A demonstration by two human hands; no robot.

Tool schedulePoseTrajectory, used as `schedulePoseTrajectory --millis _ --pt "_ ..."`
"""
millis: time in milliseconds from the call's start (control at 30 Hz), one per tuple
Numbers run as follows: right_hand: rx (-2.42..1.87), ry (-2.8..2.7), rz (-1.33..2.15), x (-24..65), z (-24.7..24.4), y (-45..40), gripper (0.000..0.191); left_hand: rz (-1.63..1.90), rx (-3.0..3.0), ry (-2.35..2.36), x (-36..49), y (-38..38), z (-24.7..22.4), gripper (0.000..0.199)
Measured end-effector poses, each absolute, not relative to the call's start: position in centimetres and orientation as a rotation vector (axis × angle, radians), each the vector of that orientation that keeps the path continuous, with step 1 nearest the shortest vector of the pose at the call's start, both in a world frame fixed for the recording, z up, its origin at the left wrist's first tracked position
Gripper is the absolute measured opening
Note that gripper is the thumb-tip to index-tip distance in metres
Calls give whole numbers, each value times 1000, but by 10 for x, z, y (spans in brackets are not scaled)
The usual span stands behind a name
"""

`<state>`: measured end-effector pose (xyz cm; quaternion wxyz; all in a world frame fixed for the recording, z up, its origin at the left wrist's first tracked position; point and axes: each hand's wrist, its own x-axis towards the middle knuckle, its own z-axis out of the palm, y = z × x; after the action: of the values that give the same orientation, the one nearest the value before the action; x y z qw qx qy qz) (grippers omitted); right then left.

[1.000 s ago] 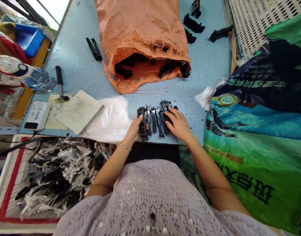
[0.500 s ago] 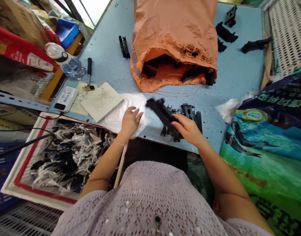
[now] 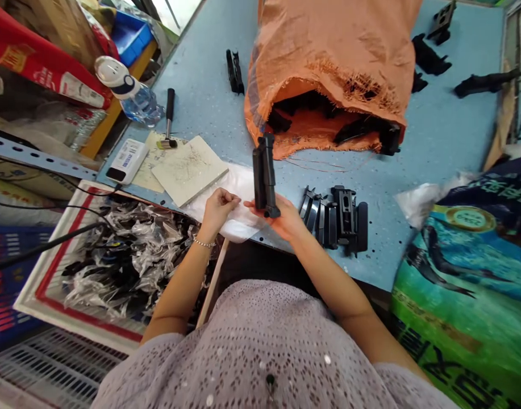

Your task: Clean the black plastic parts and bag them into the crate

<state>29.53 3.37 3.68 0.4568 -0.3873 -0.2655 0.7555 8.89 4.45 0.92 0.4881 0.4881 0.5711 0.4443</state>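
Observation:
In my right hand (image 3: 288,220) is a long black plastic part (image 3: 264,176), held upright with its far end reaching the torn mouth of the orange sack (image 3: 328,51). My left hand (image 3: 220,211) is just left of it, over a stack of thin white plastic bags (image 3: 241,224). Its thumb and fingertips are pinched together; whatever may be between them is too small to name. Right of my right hand, several similar black parts (image 3: 328,224) lie side by side near the table's front edge. More black parts show inside the sack's opening.
A crate (image 3: 79,318) of bagged black parts stands below left. On the table (image 3: 200,102) are a pale square block (image 3: 190,170), a hammer (image 3: 170,116), a white device (image 3: 127,162) and a water bottle (image 3: 134,96). A green-blue sack (image 3: 469,272) bulges at right.
My right hand has carried the black part left, away from the row, and turned it upright beside my left hand. My left hand's fingers have closed into a pinch. The view has shifted.

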Motion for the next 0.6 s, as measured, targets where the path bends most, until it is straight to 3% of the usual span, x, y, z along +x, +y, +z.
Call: schedulePoseTrajectory --millis 67,200,367,467,600 --pt "-1012 -675 1824 279 27 46 40 1009 1445 1436 86 46 14 3" --pt "-1162 -744 1696 271 8 54 42 664 1952 1594 76 50 24 31" --pt "-1222 -875 1632 279 5 46 41 1013 1856 1573 71 56 34 46" --pt "-1214 -870 1669 287 11 42 41 1046 1915 1578 72 51 37 42" --pt "-1085 -739 1789 302 25 32 34 732 2124 1689 73 45 36 36"
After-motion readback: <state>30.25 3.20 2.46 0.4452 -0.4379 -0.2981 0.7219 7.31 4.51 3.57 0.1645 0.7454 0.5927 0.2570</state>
